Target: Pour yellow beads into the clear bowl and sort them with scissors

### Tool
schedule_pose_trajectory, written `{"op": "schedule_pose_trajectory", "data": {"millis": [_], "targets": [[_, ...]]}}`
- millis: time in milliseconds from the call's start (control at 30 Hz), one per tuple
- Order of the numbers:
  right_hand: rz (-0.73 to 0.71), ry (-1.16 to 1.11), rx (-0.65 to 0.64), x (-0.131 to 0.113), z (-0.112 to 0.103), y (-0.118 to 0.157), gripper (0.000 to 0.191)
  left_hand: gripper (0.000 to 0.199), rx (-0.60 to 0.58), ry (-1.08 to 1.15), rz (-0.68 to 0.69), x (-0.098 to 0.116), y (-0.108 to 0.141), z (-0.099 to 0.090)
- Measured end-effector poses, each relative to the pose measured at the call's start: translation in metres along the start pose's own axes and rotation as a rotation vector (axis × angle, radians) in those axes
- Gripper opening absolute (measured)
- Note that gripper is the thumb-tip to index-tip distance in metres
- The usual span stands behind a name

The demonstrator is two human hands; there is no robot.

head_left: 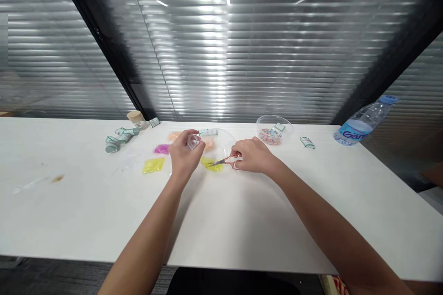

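My left hand (183, 154) has its fingers closed round a small clear, cup-like plastic piece (194, 142). In my right hand (258, 154) are scissors (226, 161) with rose-gold handles, their blades pointing left. The blades lie over a yellow patch (213, 166) on a round clear plate (228, 136). Also on the plate are a pale orange patch (209, 144) and a small white-and-green wrapped roll (208, 132) near the far rim. Left of my left hand lie a yellow packet (153, 165), a magenta packet (161, 148) and a partly hidden orange packet (173, 136).
A clear bowl (272, 129) of colourful bits stands at the back, with a small wrapped packet (307, 142) to its right. A water bottle (360, 124) tilts at the far right. Several wrapped rolls (121, 138) and a beige-topped jar (136, 118) are at the back left.
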State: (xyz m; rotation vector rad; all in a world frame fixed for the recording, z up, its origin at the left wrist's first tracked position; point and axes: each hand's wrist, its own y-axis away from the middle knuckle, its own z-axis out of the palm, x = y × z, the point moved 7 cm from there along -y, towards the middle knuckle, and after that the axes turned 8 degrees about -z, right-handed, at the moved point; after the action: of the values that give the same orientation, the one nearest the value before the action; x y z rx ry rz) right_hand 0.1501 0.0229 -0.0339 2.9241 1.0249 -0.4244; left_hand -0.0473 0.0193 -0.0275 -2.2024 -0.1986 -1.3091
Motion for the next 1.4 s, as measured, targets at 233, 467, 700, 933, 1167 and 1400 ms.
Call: {"op": "schedule_pose_trajectory", "data": {"millis": [233, 467, 700, 933, 1167, 1400], "targets": [[0.003, -0.085, 0.044, 0.007, 0.002, -0.003, 0.012, 0.027, -0.007, 0.026, -0.037, -0.003, -0.002, 0.000], [0.035, -0.140, 0.081, 0.015, -0.001, -0.001, 0.014, 0.026, -0.010, -0.016, -0.055, -0.004, -0.004, -0.001], [0.089, -0.155, 0.140, 0.027, -0.033, 0.014, 0.013, 0.025, -0.134, -0.088, -0.126, -0.015, -0.007, 0.009], [0.147, -0.140, 0.198, 0.036, -0.073, 0.037, 0.015, 0.027, -0.275, -0.141, -0.082, -0.010, 0.004, 0.027], [0.119, -0.091, 0.210, 0.021, -0.084, 0.045, 0.013, 0.022, -0.287, -0.152, 0.167, 0.008, 0.018, 0.036], [0.091, -0.088, 0.195, 0.008, -0.082, 0.043, 0.012, 0.017, -0.313, -0.125, 0.235, 0.015, 0.025, 0.037]]}}
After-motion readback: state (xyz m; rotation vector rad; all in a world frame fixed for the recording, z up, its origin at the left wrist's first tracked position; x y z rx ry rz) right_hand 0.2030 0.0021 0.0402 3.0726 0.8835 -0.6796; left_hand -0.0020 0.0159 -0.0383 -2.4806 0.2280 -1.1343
